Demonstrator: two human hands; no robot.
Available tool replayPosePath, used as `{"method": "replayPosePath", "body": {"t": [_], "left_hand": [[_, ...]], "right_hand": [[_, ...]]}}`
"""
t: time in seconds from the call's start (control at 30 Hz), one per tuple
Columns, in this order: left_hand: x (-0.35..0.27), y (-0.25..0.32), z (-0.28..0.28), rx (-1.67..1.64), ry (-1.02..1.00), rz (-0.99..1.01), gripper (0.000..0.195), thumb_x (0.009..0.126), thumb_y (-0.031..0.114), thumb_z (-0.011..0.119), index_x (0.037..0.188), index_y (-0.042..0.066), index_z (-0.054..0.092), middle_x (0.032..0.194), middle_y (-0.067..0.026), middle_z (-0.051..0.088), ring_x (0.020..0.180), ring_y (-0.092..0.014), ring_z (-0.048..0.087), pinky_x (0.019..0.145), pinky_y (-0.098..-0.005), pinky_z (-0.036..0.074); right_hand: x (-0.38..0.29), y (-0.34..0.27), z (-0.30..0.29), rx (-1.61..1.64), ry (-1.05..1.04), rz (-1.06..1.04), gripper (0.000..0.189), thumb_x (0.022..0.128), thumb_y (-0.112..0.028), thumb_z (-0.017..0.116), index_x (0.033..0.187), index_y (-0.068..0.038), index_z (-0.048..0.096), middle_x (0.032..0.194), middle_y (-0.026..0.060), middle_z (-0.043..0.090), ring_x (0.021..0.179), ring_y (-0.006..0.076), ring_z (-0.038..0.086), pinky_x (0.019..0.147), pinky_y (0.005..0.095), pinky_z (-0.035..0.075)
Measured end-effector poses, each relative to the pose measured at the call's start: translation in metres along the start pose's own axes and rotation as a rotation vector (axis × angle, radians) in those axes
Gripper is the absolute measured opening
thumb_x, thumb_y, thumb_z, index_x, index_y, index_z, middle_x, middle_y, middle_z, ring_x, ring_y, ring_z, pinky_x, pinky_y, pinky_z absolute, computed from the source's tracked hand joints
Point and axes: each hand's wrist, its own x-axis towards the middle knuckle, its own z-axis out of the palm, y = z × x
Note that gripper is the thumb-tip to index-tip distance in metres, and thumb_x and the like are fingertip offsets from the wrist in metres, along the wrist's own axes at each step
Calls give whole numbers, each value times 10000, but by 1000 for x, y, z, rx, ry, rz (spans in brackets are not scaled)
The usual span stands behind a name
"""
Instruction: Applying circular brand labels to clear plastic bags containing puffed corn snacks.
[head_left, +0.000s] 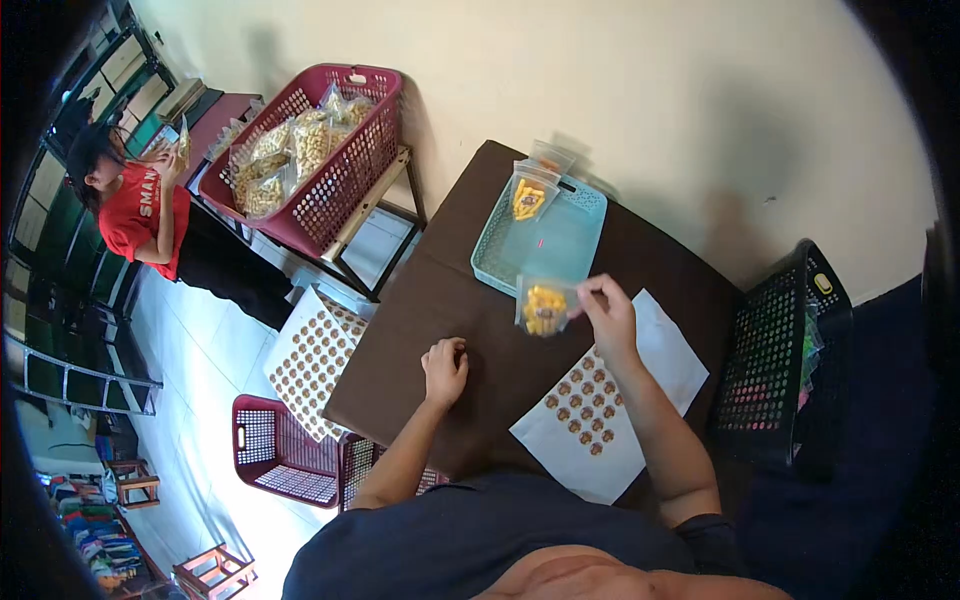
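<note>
My right hand (615, 322) pinches the right edge of a clear zip pouch (544, 309) holding yellow snack pieces, with a round sticker on its front. The pouch is just in front of a light-blue plastic tray (517, 255). Two more pouches lean at the tray's far-left end: one with yellow snacks (529, 199), the other, behind it, with orange-brown contents (553, 157). Loosely curled and with nothing visible in it, my left hand (445, 369) rests on the brown-covered table (405, 360). Partly under my right forearm lies a white sheet of round stickers (581, 405).
At left, a maroon basket (345, 187) full of snack bags sits on a stand. Another sticker sheet (315, 364) hangs near the table's left edge, above a maroon basket (285, 450). A black basket (765, 360) stands at right. A person in red (142, 210) holds a bag.
</note>
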Motion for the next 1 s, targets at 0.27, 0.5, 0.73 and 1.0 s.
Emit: {"method": "replayPosePath", "body": {"t": [0.27,0.5,0.73,1.0], "left_hand": [[5,-7,14,307,24,106,205,843,210,577,1024,114,581,1035,-53,561,1014,-238,510,920,-419,339],[6,-2,9,345,-54,89,289,808,276,613,1035,100,585,1050,-61,544,1030,-246,496,919,-429,334],[10,-3,11,344,-76,77,325,784,291,629,1042,99,584,1052,-61,536,1029,-248,489,913,-428,330],[12,-3,11,322,-97,60,324,786,289,627,1041,92,583,1048,-58,534,1031,-240,483,911,-425,328]], "right_hand": [[125,76,17,-159,118,-38,228,925,-241,613,894,-22,556,815,53,637,716,116,659,634,242,446],[146,122,44,-54,254,56,229,952,-245,578,849,-46,533,817,44,627,791,133,669,635,240,453],[164,139,53,124,249,127,213,960,-232,565,897,-37,507,839,52,603,832,174,691,588,257,481],[170,140,53,55,266,61,215,946,-222,586,983,-24,511,969,76,599,840,177,687,537,232,455]]}}
